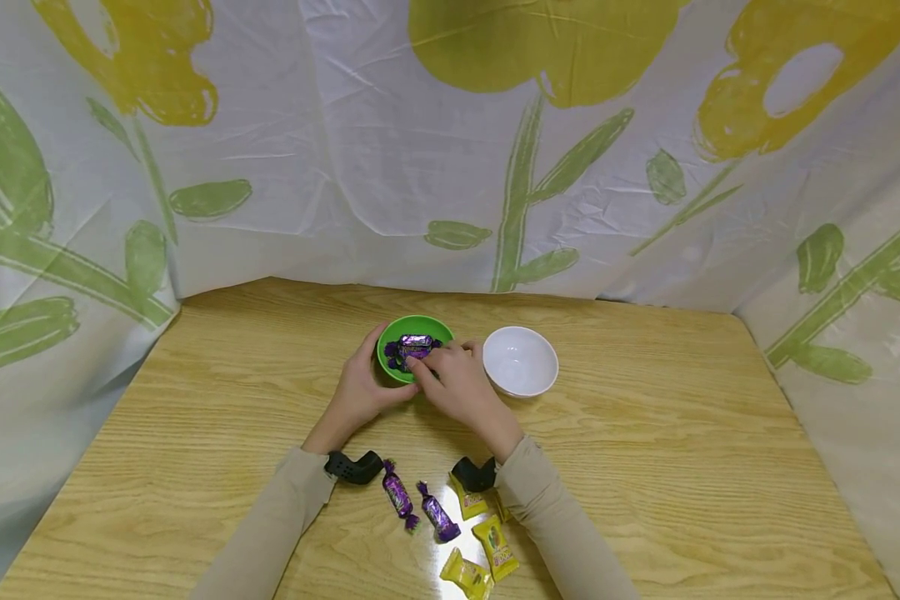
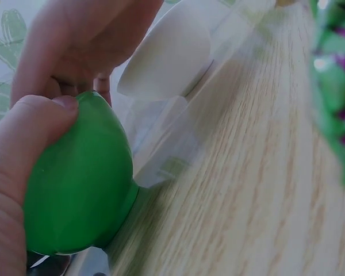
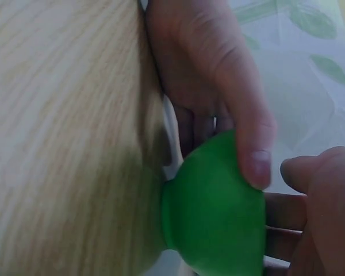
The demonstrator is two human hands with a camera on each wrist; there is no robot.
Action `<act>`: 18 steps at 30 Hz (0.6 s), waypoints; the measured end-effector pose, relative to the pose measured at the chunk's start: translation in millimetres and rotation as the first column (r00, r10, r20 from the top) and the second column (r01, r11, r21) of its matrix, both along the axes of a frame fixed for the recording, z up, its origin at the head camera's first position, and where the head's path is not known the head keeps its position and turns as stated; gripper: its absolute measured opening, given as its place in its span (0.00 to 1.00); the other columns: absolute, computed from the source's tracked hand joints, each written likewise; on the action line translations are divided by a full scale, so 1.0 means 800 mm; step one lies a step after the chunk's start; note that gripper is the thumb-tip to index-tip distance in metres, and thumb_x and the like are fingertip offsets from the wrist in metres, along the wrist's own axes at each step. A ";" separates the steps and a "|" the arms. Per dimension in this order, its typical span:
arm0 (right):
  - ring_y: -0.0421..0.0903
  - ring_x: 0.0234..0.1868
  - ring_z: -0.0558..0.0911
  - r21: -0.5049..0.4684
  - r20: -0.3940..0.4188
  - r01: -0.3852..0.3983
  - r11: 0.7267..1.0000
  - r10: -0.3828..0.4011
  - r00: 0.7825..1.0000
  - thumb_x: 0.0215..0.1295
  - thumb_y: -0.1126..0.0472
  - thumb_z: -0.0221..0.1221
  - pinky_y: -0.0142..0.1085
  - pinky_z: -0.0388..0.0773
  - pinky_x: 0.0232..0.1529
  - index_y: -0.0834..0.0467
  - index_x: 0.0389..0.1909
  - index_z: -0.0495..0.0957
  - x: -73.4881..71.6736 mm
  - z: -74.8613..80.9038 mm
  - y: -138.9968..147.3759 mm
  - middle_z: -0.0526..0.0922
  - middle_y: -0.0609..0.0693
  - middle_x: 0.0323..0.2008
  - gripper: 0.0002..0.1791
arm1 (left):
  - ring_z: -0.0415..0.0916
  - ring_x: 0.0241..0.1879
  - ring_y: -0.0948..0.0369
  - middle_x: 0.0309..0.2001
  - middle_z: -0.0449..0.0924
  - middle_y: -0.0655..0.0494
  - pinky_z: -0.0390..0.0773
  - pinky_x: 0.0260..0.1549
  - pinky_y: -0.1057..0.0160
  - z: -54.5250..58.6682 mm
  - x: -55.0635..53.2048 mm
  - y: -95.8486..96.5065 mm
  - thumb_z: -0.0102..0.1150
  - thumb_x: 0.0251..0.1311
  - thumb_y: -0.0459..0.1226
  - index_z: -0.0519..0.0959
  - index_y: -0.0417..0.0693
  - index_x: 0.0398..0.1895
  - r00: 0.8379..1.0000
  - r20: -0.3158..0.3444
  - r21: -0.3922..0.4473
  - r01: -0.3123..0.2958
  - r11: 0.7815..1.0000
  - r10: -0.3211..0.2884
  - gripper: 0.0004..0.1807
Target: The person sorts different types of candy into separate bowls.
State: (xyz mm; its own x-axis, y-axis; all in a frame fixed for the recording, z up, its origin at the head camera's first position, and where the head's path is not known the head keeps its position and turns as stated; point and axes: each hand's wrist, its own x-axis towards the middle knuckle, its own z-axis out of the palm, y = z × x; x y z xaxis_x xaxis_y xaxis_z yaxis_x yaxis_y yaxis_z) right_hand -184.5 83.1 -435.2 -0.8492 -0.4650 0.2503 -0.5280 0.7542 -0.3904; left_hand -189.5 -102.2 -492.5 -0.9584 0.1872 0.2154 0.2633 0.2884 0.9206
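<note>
A pale wooden table (image 1: 682, 450) with long grain lines fills the lower part of the head view. White cloth (image 1: 360, 167) hangs behind it and along both sides, creased in places and printed with large yellow flowers (image 1: 547, 42) on green stems with broad leaves. A patch of light glares off the wood at the near edge of the head view, around the loose candies.

The green bowl (image 2: 80, 178) is on the far half of the table, with purple candies (image 1: 416, 341) inside. The left hand (image 1: 360, 379) is clamped on this bowl, its thumb on the near side and its fingers around the left side. The right hand (image 1: 457, 383) reaches over the right rim, its thumb and fingertips down among the candies; whether they pinch one cannot be told. A white bowl (image 1: 521, 362) stands on the table just beside that hand.

Nearer the person, two purple candies (image 1: 397, 496) lie on the wood between the forearms. To their right are several yellow candies (image 1: 497, 546), one partly hidden by the right sleeve (image 1: 562, 517). The left sleeve (image 1: 277, 500) is beige too, and a black wrist piece (image 1: 354, 468) sits at its cuff.
</note>
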 end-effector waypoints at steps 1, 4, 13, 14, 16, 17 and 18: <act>0.49 0.39 0.79 -0.016 -0.004 -0.002 1.000 0.002 1.000 0.77 0.50 0.49 0.58 0.63 0.57 0.48 0.16 0.78 0.000 0.001 0.001 0.79 0.41 0.21 0.25 | 0.64 0.68 0.49 0.68 0.67 0.43 0.60 0.68 0.46 0.000 0.000 0.000 0.80 0.45 0.38 0.55 0.44 0.76 1.000 -0.005 0.004 0.002 1.000 -0.002 0.56; 0.48 0.37 0.78 -0.064 -0.016 -0.007 0.998 0.006 1.000 0.76 0.52 0.51 0.57 0.62 0.57 0.50 0.17 0.80 0.001 0.009 0.003 0.80 0.42 0.22 0.24 | 0.64 0.67 0.50 0.68 0.68 0.46 0.61 0.68 0.45 -0.001 0.000 0.000 0.80 0.45 0.40 0.56 0.45 0.76 1.000 -0.021 0.022 0.013 1.000 -0.013 0.56; 0.41 0.34 0.81 -0.052 -0.071 -0.155 0.987 0.151 0.986 0.70 0.55 0.60 0.46 0.74 0.47 0.52 0.32 0.86 0.026 0.048 0.001 0.86 0.42 0.30 0.10 | 0.63 0.68 0.48 0.69 0.66 0.43 0.58 0.69 0.45 -0.003 -0.001 -0.003 0.79 0.46 0.38 0.55 0.42 0.77 0.999 -0.035 0.012 0.011 1.000 -0.010 0.56; 0.40 0.32 0.81 -0.042 -0.064 -0.183 0.982 0.180 0.982 0.70 0.56 0.60 0.43 0.75 0.44 0.52 0.32 0.86 0.030 0.052 -0.001 0.85 0.42 0.29 0.09 | 0.62 0.69 0.47 0.69 0.65 0.42 0.57 0.70 0.44 -0.003 0.000 -0.003 0.79 0.46 0.37 0.55 0.40 0.77 0.999 -0.037 0.010 0.005 1.000 -0.005 0.56; 0.38 0.30 0.80 -0.011 -0.054 -0.228 0.974 0.227 0.972 0.68 0.56 0.61 0.35 0.77 0.36 0.52 0.33 0.86 0.038 0.058 -0.003 0.85 0.42 0.29 0.07 | 0.59 0.71 0.46 0.71 0.63 0.41 0.54 0.71 0.43 -0.004 0.000 -0.003 0.79 0.45 0.35 0.54 0.39 0.76 0.999 -0.039 0.005 0.002 1.000 -0.002 0.57; 0.37 0.28 0.80 0.003 -0.049 -0.248 0.969 0.248 0.968 0.68 0.56 0.62 0.33 0.76 0.32 0.53 0.33 0.87 0.042 0.061 -0.005 0.85 0.42 0.28 0.07 | 0.58 0.71 0.45 0.71 0.63 0.41 0.52 0.71 0.43 -0.004 0.001 -0.003 0.79 0.44 0.34 0.54 0.38 0.76 0.999 -0.042 0.006 0.002 1.000 -0.002 0.57; 0.36 0.27 0.79 0.025 -0.041 -0.261 0.965 0.262 0.964 0.68 0.56 0.62 0.30 0.75 0.29 0.52 0.33 0.87 0.045 0.063 -0.007 0.85 0.42 0.28 0.07 | 0.58 0.71 0.45 0.71 0.63 0.40 0.52 0.71 0.42 -0.004 0.001 -0.003 0.78 0.44 0.33 0.54 0.38 0.76 0.999 -0.049 0.004 0.001 1.000 -0.001 0.56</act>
